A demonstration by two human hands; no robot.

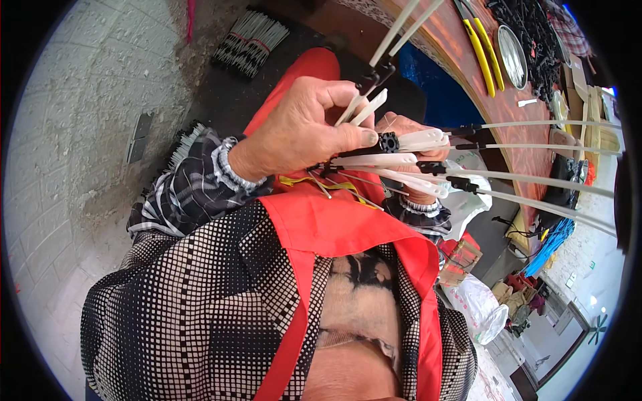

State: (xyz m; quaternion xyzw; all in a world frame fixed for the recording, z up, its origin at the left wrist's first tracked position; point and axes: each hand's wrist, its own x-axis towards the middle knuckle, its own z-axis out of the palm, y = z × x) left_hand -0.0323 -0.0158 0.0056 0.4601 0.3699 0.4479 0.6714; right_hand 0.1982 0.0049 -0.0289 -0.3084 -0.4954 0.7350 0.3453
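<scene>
1. Long brown wooden table (528,154): lies beyond the hands.
2. Left hand (301,130): closed, pinching the fan of white plastic ribs with black connectors (428,167) before the table.
3. Right hand (414,144): mostly hidden under the ribs; grip indeterminable.
4. Risk: a loosened pinch could let ribs splay and slip.

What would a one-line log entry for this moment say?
left hand: gripping black hub | right hand: behind the hub, holding white ribs | ribs: fan out rightward | nearby: yellow-handled cutters, metal bowl on wooden table
</scene>
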